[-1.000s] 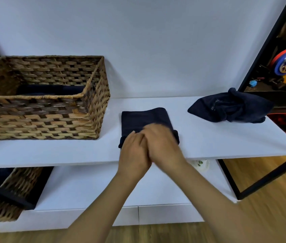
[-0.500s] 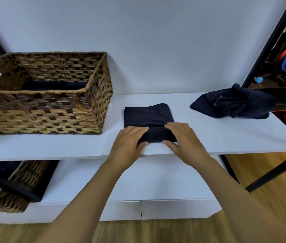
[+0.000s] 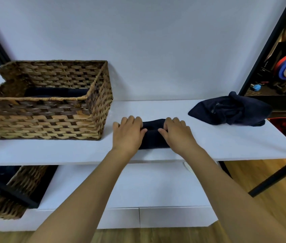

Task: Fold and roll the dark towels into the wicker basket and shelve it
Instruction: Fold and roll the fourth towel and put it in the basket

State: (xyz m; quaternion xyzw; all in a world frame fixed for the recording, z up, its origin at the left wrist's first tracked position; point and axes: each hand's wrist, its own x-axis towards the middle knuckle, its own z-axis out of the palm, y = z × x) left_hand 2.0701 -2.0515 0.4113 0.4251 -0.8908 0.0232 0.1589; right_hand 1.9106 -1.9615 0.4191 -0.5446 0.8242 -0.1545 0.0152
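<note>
At centre frame, on the white shelf (image 3: pixel 226 144), the left hand (image 3: pixel 128 135) and right hand (image 3: pixel 177 134) curl their fingers over the rolled dark towel (image 3: pixel 153 135); rolling evenly and tightly should suit the wicker basket (image 3: pixel 47 116) at left.

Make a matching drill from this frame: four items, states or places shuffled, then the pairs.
Items:
1. rolled towel
2. crumpled towel
3. wicker basket
4. lower basket

States or places:
A. on the shelf below, at the left edge
B. loose heap at the right end of the top shelf
C. upright on the left of the top shelf, dark cloth inside
D. gripped by left hand and right hand

Pairs: 1-D, 2-B, 3-C, 4-A
</note>
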